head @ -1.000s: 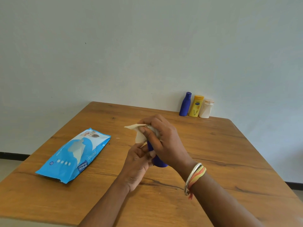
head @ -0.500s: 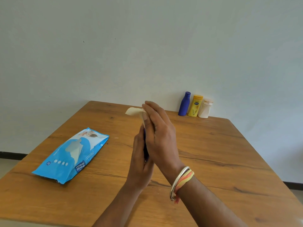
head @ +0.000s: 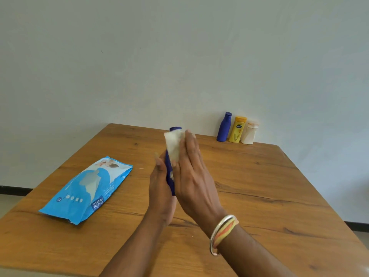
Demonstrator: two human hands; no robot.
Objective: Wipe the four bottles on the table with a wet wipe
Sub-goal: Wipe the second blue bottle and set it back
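Observation:
Above the middle of the wooden table [head: 259,186] I hold a dark blue bottle [head: 169,172] upright between my hands, its cap showing at the top. My left hand [head: 159,188] holds the bottle from the left side, thumb pointing up. My right hand [head: 193,176] lies flat against the bottle's right side with straight fingers and presses a white wet wipe [head: 174,144] onto its upper part. Most of the bottle is hidden between the hands. Three more bottles stand at the far edge by the wall: a blue one [head: 224,127], a yellow one [head: 237,129] and a white one [head: 249,132].
A light blue pack of wet wipes [head: 87,188] lies flat on the left side of the table. A plain wall runs right behind the table's far edge. Floor shows past the table's left and right edges.
The bottle went from tilted low to upright and higher. My right hand uncurled from round the wipe, flattened, and slid up the bottle with the wipe under its fingers.

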